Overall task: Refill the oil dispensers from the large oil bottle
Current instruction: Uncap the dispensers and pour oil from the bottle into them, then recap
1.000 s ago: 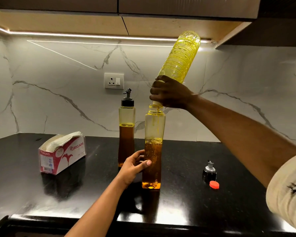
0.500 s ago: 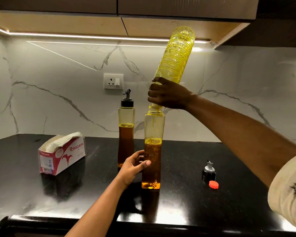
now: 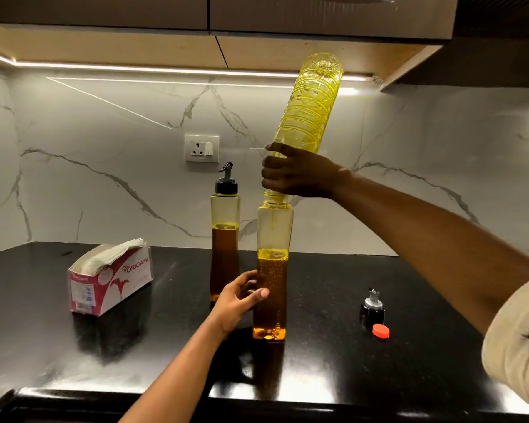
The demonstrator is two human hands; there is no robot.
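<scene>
**Oil bottle upended on the open dispenser**

The large oil bottle (image 3: 309,108) is tipped almost upside down and leans to the right. Its mouth sits on the neck of the open dispenser (image 3: 272,270), which stands on the black surface (image 3: 333,361). The right hand (image 3: 300,172) is wrapped round the bottle's shoulder, just above that neck. The left hand (image 3: 239,297) grips the dispenser low on its left side, with the thumb across the front. Bubbly oil fills this dispenser to well over half.

Just behind it to the left stands a second dispenser (image 3: 225,233) with its black spout cap on, fuller than the first. To the right lie a loose spout cap (image 3: 372,306) and, just beside it, a small red cap (image 3: 380,331). At the left, a tissue box (image 3: 110,282) reads "ORIGAMI" in red. Its finer print is too small to read.
</scene>
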